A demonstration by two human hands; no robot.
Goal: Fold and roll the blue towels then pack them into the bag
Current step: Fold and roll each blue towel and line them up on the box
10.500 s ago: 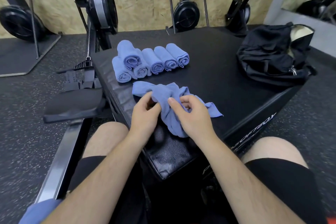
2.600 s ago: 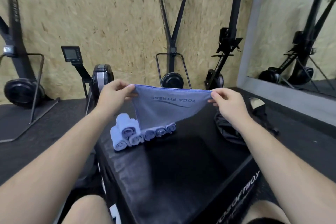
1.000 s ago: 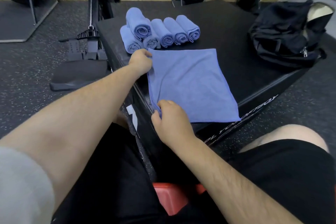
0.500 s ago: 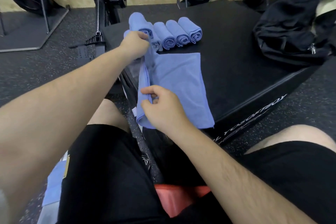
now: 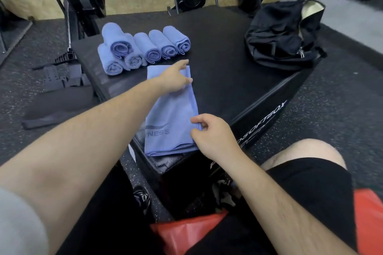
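Folded blue microfibre towel (image 5: 170, 114) runs lengthwise from right hand (image 5: 213, 136), pinching its edge, to flat left hand (image 5: 176, 78) pressing it; six rolled blue towels (image 5: 145, 47) just beyond.

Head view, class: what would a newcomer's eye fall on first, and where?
The folded blue towel at the near corner of the black box stands out, the left hand pressing its far end and the right hand pinching its right edge. Behind it sit six rolled towels, one stacked on top; a black bag lies far right.
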